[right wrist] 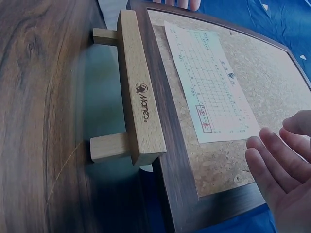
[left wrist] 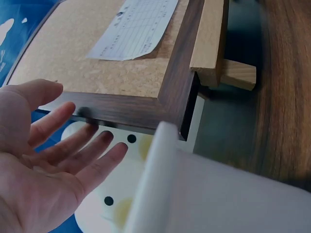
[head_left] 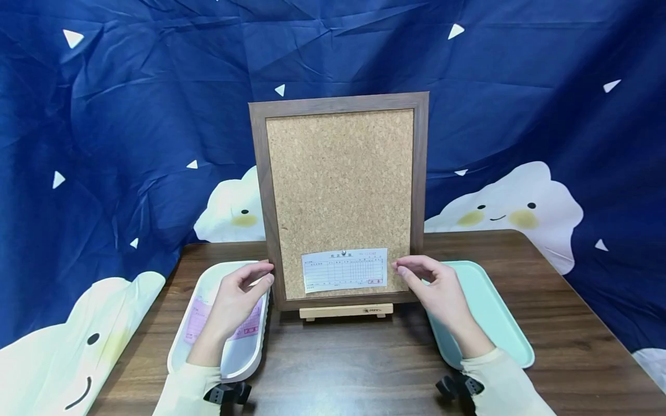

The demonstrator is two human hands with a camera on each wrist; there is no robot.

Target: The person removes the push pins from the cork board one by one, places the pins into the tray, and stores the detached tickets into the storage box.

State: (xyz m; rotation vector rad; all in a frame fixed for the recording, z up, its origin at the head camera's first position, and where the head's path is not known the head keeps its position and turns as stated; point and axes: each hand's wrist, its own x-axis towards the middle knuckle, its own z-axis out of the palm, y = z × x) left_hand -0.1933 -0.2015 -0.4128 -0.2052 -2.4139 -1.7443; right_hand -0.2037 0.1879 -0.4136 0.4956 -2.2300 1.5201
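A framed corkboard (head_left: 343, 179) leans upright on a small wooden easel (head_left: 346, 312). Pinned near its bottom is a printed white form (head_left: 346, 274), held by a single pushpin (head_left: 344, 253) at its top edge. My left hand (head_left: 234, 303) is at the frame's lower left side, fingers loosely bent around nothing; the left wrist view shows its fingers (left wrist: 104, 170) spread beside the wooden frame (left wrist: 126, 111). On the other side, my right hand (head_left: 439, 292) hovers by the form's right edge, holding nothing. Its relaxed fingers (right wrist: 277, 160) are close to the paper's corner in the right wrist view.
Under my left forearm stands a white tray (head_left: 179, 346) with pink printed slips (head_left: 252, 320) in it. A mint-green tray (head_left: 491, 312) lies on the right, partly beneath my right arm. A blue cloth (head_left: 130, 115) with cloud faces hangs behind the brown table (head_left: 354, 364).
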